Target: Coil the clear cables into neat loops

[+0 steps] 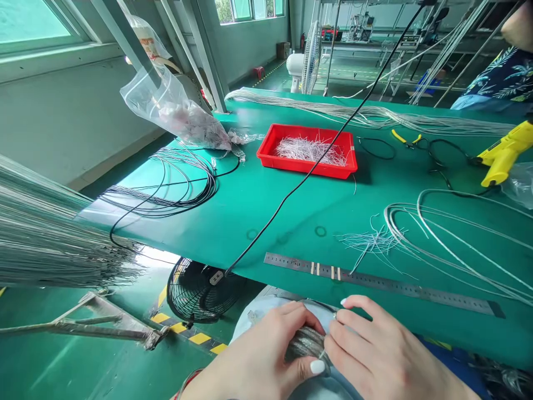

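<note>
Low at the table's near edge, my left hand is wrapped around a bundle of grey cable, its thumb pressed along the front. Beside it, my right hand has its fingers curled and pinching against the bundle's right end, where a thin band seems to cross the cables. What those fingertips hold is hidden. Just beyond both hands lies a steel ruler with pale tape strips on it. Thin white wire pieces are scattered behind the ruler, next to a loose coil of grey cable.
A red tray of cut white wires sits mid-table. Black cable coils and a plastic bag are on the left. A yellow glue gun and yellow-handled pliers lie right. A black fan stands below the edge.
</note>
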Demonstrator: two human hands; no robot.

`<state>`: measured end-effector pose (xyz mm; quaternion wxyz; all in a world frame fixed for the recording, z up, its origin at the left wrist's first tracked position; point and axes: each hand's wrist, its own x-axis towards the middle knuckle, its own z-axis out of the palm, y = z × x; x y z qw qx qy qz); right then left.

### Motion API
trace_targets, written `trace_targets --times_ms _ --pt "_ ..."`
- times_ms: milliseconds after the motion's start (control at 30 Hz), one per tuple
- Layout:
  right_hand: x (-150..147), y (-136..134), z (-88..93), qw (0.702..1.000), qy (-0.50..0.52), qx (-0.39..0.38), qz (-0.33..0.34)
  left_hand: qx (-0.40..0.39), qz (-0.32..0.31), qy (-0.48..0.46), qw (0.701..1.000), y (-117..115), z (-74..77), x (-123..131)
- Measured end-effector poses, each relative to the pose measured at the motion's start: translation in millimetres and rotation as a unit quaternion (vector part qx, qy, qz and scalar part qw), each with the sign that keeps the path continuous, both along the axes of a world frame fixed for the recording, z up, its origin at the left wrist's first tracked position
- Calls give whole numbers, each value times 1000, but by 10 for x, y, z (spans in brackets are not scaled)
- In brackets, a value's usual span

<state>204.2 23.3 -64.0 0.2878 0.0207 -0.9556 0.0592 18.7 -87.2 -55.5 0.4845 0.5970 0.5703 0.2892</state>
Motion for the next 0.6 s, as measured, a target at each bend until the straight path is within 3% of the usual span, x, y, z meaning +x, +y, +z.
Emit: trace_targets --times_ms 300,600 --pt "25 -65 64 996 -67 -61 -20 90 29 63 993 -50 -46 178" --pt "148 -87 5 983 -141 -109 -38 153 -3 104 983 -97 -132 269"
